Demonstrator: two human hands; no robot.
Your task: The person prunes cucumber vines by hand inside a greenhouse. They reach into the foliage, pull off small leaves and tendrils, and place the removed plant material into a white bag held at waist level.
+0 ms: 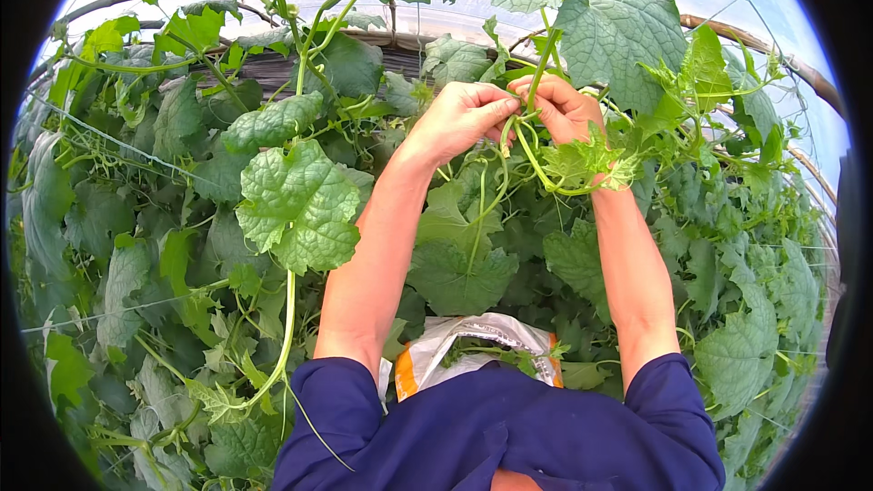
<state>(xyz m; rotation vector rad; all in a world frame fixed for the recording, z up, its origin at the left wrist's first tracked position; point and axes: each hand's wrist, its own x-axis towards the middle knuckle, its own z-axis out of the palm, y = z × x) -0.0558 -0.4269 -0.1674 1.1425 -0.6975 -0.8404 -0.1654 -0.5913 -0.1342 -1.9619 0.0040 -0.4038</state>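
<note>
Both hands are raised at a green climbing vine with large lobed leaves. My left hand has thumb and forefinger pinched together just left of the stem; what lies between them is too small to tell. My right hand closes its fingers on the vine stem, close to the left fingertips. Below the fingers a curved shoot with small young leaves hangs in front of my right wrist. A broad leaf spreads above my right hand.
Dense foliage surrounds both arms, with one large leaf beside my left forearm. A white and orange bag holding cut greenery is at my front. Thin strings cross the foliage at left. A curved pole runs under plastic sheeting.
</note>
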